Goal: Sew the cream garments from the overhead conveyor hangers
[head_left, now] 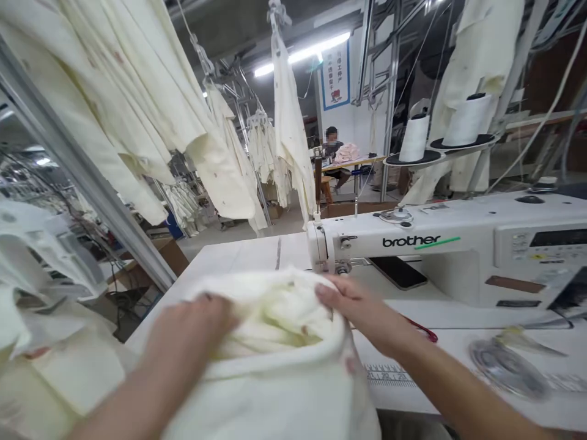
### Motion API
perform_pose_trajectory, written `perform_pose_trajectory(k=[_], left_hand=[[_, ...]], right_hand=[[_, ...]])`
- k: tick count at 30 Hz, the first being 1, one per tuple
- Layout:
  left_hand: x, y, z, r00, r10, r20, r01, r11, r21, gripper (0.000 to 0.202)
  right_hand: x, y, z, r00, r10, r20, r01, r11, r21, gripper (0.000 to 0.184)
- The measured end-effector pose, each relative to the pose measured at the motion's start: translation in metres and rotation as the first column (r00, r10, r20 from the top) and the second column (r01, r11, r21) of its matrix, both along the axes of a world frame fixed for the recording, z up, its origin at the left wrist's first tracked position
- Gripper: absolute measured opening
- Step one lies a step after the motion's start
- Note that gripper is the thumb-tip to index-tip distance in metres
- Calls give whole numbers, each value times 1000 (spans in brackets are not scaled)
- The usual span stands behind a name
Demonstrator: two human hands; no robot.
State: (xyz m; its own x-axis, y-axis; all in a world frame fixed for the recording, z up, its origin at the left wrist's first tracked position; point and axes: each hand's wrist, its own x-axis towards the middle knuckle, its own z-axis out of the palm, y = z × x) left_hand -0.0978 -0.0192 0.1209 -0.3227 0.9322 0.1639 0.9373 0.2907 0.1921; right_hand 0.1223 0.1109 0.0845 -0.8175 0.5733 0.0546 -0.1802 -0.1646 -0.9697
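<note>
A cream garment (284,391) with faint small prints hangs over the front of the sewing table, its round opening spread toward me. My left hand (192,330), blurred by motion, grips the left side of that opening with fingers curled in. On the opposite rim, my right hand (351,302) pinches the fabric edge between thumb and fingers, close to the needle end of the white sewing machine (449,250). Inside the opening the cloth lies in loose folds. The fingertips of my left hand are hidden.
A black phone (398,272) lies on the machine bed. Red-handled scissors (428,333) and a clear round dish (507,366) are on the table at right. White thread cones (414,137) stand behind. Cream garments (123,91) hang at left beside a metal post (92,165). A person (332,146) sits farther back.
</note>
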Motion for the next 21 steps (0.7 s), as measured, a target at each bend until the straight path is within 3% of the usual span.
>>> perform_pose_trajectory(k=[2, 3, 4, 7, 9, 12, 16, 19, 21], left_hand=[[15, 8, -28, 999, -32, -29, 26, 978, -206, 21], [25, 14, -40, 998, -69, 10, 69, 969, -236, 20], [35, 21, -48, 990, -116, 82, 130, 975, -183, 21], [65, 47, -55, 895, -299, 331, 254, 951, 174, 41], [79, 62, -48, 771, -380, 510, 308, 925, 224, 36], [90, 70, -43, 607, -383, 697, 347, 916, 201, 24], [95, 59, -65, 603, -370, 707, 297, 926, 232, 15], [97, 48, -87, 600, -339, 724, 284, 937, 203, 13], [98, 44, -96, 605, -353, 713, 286, 933, 219, 13]], right_hand=[[8, -3, -36, 993, -76, 90, 77, 997, -11, 33], [12, -7, -46, 990, -90, 112, 90, 996, 0, 32], [15, -10, -52, 988, -94, 121, 91, 995, 30, 30], [30, -17, -41, 987, -93, 133, 70, 983, 168, 25], [43, -16, -26, 980, -115, 161, 83, 978, 192, 24], [61, -14, -15, 965, -144, 219, 111, 982, 155, 29], [67, -18, -38, 929, -161, 334, 87, 970, 228, 34], [57, -22, -56, 914, -282, 293, 160, 911, 380, 32], [49, -24, -58, 926, -282, 250, 161, 897, 412, 30]])
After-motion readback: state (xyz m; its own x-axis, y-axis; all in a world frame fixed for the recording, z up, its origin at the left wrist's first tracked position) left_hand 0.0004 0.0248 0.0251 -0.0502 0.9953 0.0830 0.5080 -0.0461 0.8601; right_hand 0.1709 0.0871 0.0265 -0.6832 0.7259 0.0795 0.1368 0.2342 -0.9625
